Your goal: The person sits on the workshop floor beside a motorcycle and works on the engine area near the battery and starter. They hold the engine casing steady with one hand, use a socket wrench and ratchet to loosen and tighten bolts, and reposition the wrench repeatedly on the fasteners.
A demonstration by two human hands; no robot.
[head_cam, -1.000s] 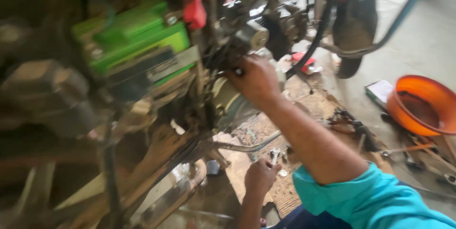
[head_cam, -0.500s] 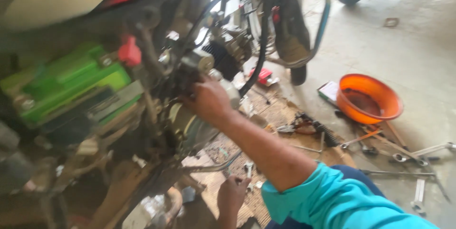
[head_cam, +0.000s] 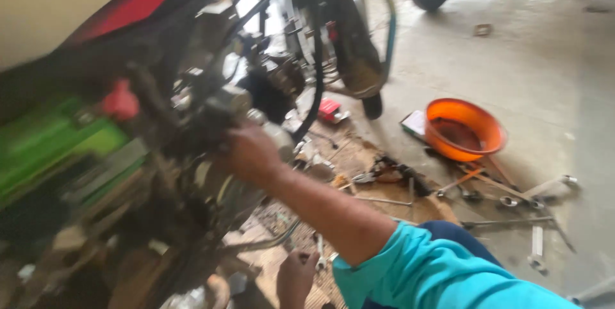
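The right hand (head_cam: pixel 251 150) reaches up from the teal sleeve (head_cam: pixel 435 270) and presses against the motorcycle engine (head_cam: pixel 218 123) at the left, its fingers curled on a metal part there, though blur hides the exact grip. The left hand (head_cam: pixel 296 278) hangs low and near, closed around a small wrench (head_cam: pixel 320 251). An orange bowl (head_cam: pixel 464 128) sits on the floor at the far right, with loose tools (head_cam: pixel 512 200) just beside it
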